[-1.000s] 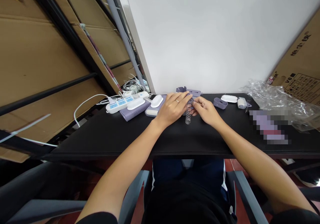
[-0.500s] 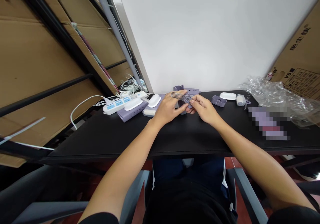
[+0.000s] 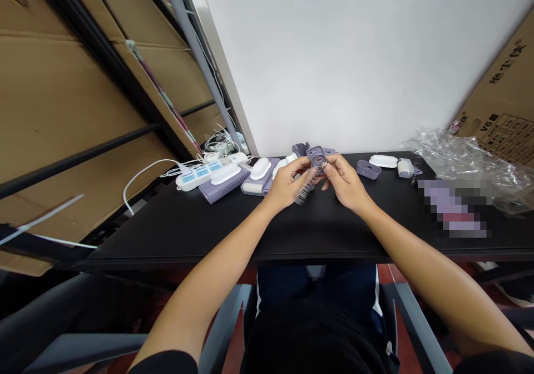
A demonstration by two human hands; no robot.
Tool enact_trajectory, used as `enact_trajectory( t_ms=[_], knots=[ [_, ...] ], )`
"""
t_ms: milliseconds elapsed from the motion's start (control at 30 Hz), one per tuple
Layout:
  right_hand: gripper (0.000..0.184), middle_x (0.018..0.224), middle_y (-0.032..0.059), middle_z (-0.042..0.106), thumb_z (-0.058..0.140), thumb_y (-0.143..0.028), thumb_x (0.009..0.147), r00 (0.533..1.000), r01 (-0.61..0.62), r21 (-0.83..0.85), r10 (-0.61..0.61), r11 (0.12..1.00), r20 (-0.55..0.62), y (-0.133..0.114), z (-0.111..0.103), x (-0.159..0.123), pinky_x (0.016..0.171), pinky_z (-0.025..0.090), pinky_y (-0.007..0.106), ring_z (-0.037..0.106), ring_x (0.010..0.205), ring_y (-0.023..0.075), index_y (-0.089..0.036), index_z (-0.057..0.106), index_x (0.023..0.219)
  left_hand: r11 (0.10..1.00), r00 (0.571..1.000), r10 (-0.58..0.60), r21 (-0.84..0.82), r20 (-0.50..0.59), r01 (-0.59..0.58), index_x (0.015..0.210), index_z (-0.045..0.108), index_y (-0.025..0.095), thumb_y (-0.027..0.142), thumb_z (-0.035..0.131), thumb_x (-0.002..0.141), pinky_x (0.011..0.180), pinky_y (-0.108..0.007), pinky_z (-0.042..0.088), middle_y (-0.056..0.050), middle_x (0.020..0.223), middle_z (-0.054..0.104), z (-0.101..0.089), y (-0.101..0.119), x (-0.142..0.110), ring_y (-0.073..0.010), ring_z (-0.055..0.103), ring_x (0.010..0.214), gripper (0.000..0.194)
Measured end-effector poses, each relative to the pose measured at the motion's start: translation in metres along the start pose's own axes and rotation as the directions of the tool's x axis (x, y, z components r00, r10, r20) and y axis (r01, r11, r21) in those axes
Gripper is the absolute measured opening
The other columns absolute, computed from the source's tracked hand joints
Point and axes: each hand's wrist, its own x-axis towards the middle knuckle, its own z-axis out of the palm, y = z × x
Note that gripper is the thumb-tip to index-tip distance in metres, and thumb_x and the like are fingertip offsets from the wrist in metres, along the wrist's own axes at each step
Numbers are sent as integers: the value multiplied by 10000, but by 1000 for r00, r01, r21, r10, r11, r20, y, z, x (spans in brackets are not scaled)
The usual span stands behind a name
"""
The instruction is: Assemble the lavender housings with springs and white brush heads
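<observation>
Over the black table, my left hand (image 3: pixel 287 182) and my right hand (image 3: pixel 344 182) meet at the middle. Together they hold a small lilac plastic part (image 3: pixel 316 156) with a round opening. A metal coil spring (image 3: pixel 306 189) slants down and left from it. The left fingertips rest on the lilac part, and the right fingers pinch near the spring's upper end. That end is partly hidden by my fingers. Another lilac piece (image 3: pixel 301 149) stands just behind my hands.
A white power strip (image 3: pixel 199 175) with cables lies left, beside lilac boxes with white lids (image 3: pixel 223 183). A lilac cup (image 3: pixel 368 169), white parts (image 3: pixel 404 168) and crumpled clear plastic (image 3: pixel 467 165) lie right. A pixelated patch (image 3: pixel 453 207) covers part of the table (image 3: pixel 208 235).
The coil spring stood upright between my hands a second ago and lay nearly level half a second ago. It now slants down-left from the lilac part, and my hands sit slightly closer together.
</observation>
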Motion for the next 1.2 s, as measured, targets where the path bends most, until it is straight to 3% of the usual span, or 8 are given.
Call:
enact_trajectory(
  t_ms=[333, 533, 733, 867, 1200],
  knots=[
    [407, 999, 30, 727, 544, -646, 990, 1000, 15, -61, -16, 998, -24, 5, 1, 0, 628, 553, 267, 728, 836, 177, -261, 623, 1096, 999, 991, -30, -45, -133, 24, 1160, 749, 180, 526, 671, 959, 854, -325, 607, -94, 1069, 799, 11, 0, -5, -221, 757, 978, 408],
    [291, 925, 37, 759, 565, -478, 1011, 977, 91, -369, -155, 925, -146, -3, 0, -4, 715, 537, 307, 690, 781, 189, -240, 724, 1064, 1000, 980, 9, -11, -200, -12, 1047, 767, 190, 537, 677, 951, 890, -335, 593, -78, 1046, 782, 16, 3, -4, -203, 735, 979, 371],
    [283, 867, 45, 746, 532, -428, 1020, 959, 168, -578, -269, 799, -92, -9, -3, -6, 757, 499, 307, 653, 750, 199, -246, 749, 1000, 987, 969, 118, 131, -216, -91, 988, 754, 197, 557, 640, 971, 824, -311, 571, -70, 998, 734, 12, 2, -3, -183, 698, 935, 378],
    [342, 826, 47, 715, 493, -457, 1040, 960, 166, -595, -267, 786, -86, -10, -1, -6, 740, 475, 309, 627, 737, 203, -246, 736, 927, 977, 973, 121, 195, -198, -81, 999, 729, 208, 545, 604, 997, 780, -293, 546, -50, 953, 690, 12, 3, -4, -171, 664, 884, 359],
    [440, 794, 42, 686, 493, -539, 1041, 962, 92, -466, -200, 880, -187, -12, 9, -9, 723, 481, 322, 626, 740, 205, -228, 725, 834, 984, 971, 100, 166, -215, -65, 961, 679, 206, 514, 596, 1007, 785, -296, 517, -36, 914, 671, 20, 11, -5, -179, 638, 866, 322]
  ],
)
